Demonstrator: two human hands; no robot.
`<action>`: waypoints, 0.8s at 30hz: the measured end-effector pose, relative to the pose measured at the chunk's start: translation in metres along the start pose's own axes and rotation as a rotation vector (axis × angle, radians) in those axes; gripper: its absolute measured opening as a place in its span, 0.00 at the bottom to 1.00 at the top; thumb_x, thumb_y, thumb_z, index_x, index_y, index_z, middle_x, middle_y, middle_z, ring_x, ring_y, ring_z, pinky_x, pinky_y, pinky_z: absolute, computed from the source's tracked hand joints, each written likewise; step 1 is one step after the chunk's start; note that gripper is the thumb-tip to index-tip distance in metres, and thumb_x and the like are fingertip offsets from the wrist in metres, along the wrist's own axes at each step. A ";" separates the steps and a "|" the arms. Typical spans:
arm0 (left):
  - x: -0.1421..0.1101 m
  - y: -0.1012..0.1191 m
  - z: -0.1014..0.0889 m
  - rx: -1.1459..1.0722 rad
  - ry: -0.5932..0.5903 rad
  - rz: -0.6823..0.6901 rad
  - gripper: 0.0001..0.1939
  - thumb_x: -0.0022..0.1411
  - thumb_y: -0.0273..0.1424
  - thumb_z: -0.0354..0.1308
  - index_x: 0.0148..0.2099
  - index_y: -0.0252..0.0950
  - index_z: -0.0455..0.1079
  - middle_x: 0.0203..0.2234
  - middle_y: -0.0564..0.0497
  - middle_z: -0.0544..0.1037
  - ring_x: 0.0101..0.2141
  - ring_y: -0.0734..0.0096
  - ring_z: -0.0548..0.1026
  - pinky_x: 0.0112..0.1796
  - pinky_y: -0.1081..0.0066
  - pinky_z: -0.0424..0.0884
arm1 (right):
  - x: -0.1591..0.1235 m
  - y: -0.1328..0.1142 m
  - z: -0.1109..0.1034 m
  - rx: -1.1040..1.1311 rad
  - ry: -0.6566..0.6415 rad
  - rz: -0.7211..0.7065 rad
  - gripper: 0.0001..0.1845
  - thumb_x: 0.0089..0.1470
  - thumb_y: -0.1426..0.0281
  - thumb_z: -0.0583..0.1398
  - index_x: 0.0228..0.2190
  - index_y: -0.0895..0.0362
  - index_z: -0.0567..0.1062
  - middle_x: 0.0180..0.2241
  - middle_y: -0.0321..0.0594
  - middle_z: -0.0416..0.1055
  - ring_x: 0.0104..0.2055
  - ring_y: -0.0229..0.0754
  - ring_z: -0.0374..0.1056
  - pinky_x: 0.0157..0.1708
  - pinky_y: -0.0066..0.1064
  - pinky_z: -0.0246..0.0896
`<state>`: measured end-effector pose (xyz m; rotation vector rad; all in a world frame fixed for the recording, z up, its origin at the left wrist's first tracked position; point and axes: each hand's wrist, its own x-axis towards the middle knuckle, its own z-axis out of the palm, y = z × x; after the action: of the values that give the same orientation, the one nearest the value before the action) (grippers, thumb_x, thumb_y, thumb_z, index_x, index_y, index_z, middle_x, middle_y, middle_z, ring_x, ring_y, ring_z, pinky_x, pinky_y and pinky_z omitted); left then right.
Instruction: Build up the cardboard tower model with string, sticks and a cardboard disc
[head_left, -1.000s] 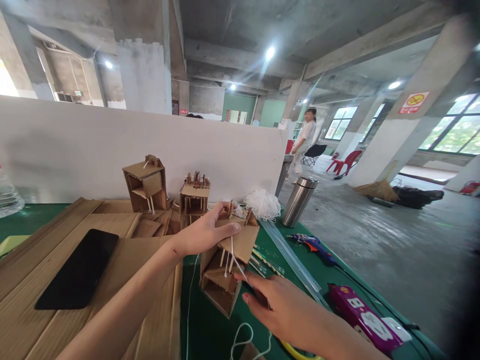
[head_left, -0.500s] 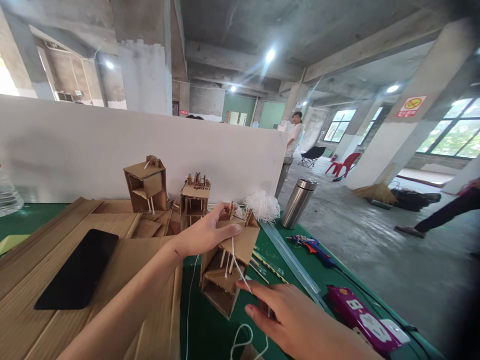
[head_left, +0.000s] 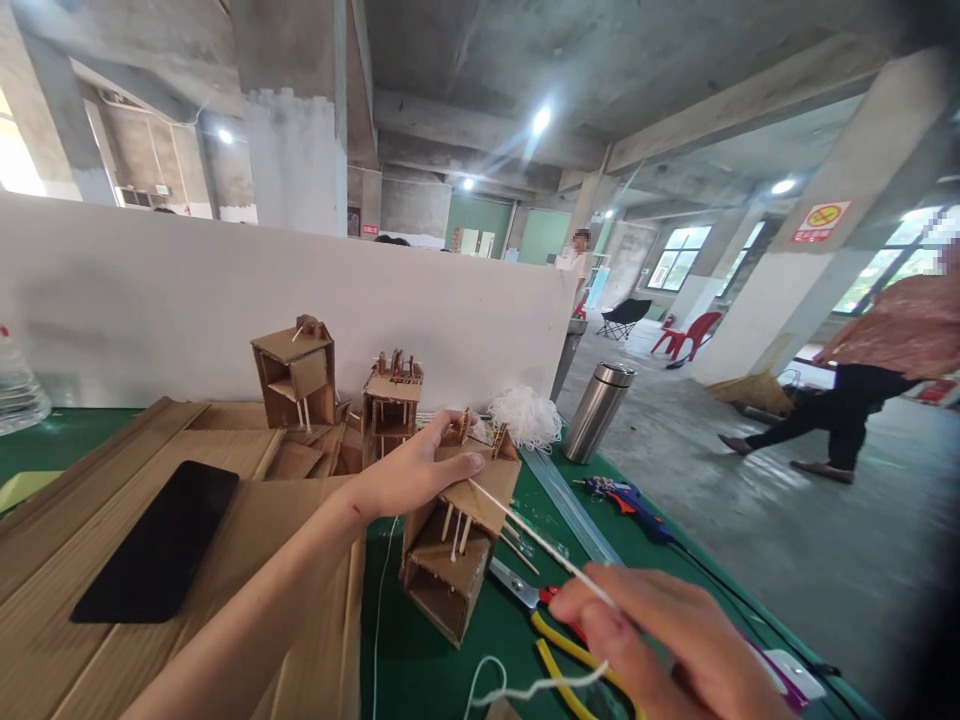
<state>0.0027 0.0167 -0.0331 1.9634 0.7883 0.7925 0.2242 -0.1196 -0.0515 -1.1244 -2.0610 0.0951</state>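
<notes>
While the left hand [head_left: 431,460] holds the cardboard model [head_left: 450,567], fingers of the right hand [head_left: 652,625] pinch taut white string [head_left: 536,538]. Scissors [head_left: 517,583] lie nearby.

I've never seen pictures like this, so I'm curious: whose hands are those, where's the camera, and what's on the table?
There's no machine, just a person's two bare hands. Every picture comes from a camera on that person's head, looking forward and down. The left hand rests on a cardboard model. The right hand holds white string, stretched straight. The green table also has a phone on flat cardboard, a yellow-handled tool and a metal bottle.
</notes>
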 end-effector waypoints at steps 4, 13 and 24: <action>-0.001 0.002 0.000 -0.002 0.005 -0.009 0.26 0.66 0.45 0.54 0.61 0.38 0.57 0.57 0.42 0.68 0.56 0.49 0.65 0.57 0.52 0.59 | 0.013 0.010 -0.008 0.088 0.176 0.057 0.14 0.66 0.61 0.53 0.36 0.50 0.77 0.23 0.36 0.72 0.22 0.38 0.69 0.23 0.25 0.67; -0.004 0.005 -0.001 0.005 -0.015 -0.009 0.26 0.67 0.46 0.53 0.61 0.39 0.57 0.56 0.42 0.68 0.56 0.50 0.65 0.57 0.53 0.58 | 0.041 0.047 -0.011 0.195 0.167 0.381 0.18 0.60 0.53 0.57 0.38 0.55 0.76 0.29 0.39 0.74 0.18 0.36 0.64 0.19 0.28 0.63; -0.002 0.006 -0.001 0.038 -0.007 -0.076 0.37 0.63 0.50 0.56 0.65 0.34 0.53 0.61 0.36 0.63 0.60 0.43 0.60 0.58 0.51 0.56 | 0.028 0.103 -0.015 0.809 -0.240 0.676 0.22 0.53 0.51 0.63 0.36 0.58 0.75 0.26 0.39 0.77 0.10 0.29 0.60 0.10 0.20 0.49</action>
<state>0.0021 0.0132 -0.0283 1.9570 0.8745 0.7302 0.2961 -0.0400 -0.0654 -1.2322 -1.4738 1.3136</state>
